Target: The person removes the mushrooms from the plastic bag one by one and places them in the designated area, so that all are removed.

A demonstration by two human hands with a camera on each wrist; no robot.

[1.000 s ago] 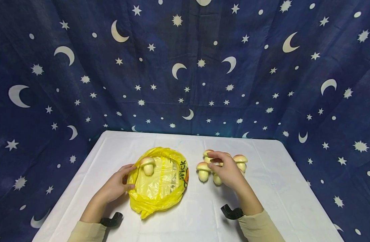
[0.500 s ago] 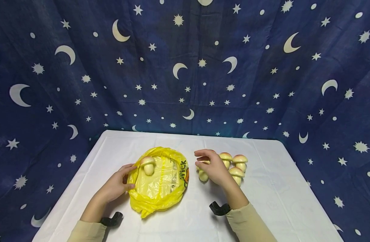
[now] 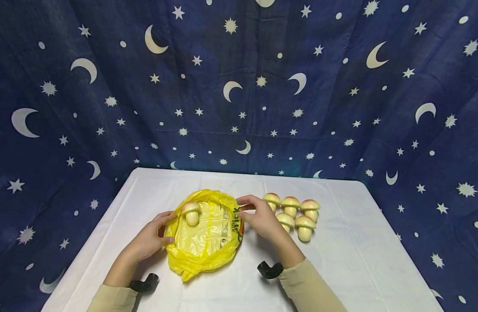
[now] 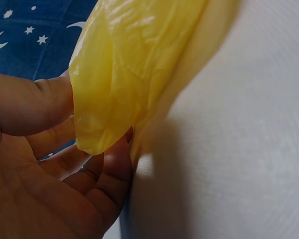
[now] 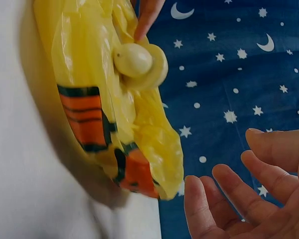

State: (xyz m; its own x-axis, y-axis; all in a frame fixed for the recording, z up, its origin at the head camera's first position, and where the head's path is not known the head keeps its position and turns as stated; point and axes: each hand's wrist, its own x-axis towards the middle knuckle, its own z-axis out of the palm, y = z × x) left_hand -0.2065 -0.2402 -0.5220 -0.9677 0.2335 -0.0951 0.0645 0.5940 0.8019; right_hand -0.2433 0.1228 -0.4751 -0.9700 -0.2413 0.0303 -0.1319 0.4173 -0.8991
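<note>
A yellow plastic bag (image 3: pixel 201 260) with a rolled-down rim stands open on the table. One toy mushroom (image 3: pixel 191 219), cream with a reddish cap, lies inside near its left wall. My left hand (image 3: pixel 147 236) holds the bag's left rim; in the left wrist view the yellow plastic (image 4: pixel 119 74) lies between thumb and fingers. Beside the bag's right rim is my right hand (image 3: pixel 260 219), fingers loosely bent and spread. The right wrist view shows nothing in its grasp. Several more mushrooms (image 3: pixel 305 234) lie to its right, one partly covered by this hand.
A white cloth covers the table (image 3: pixel 364 251), whose far edge meets a dark blue curtain (image 3: pixel 247 108) with moons and stars. Black curved pieces (image 3: pixel 270 269) sit at both wrists, just past the beige sleeves.
My right hand has moved left from over the mushrooms to the bag's right rim, uncovering mushrooms behind it. The left hand and the bag stay where they were.
</note>
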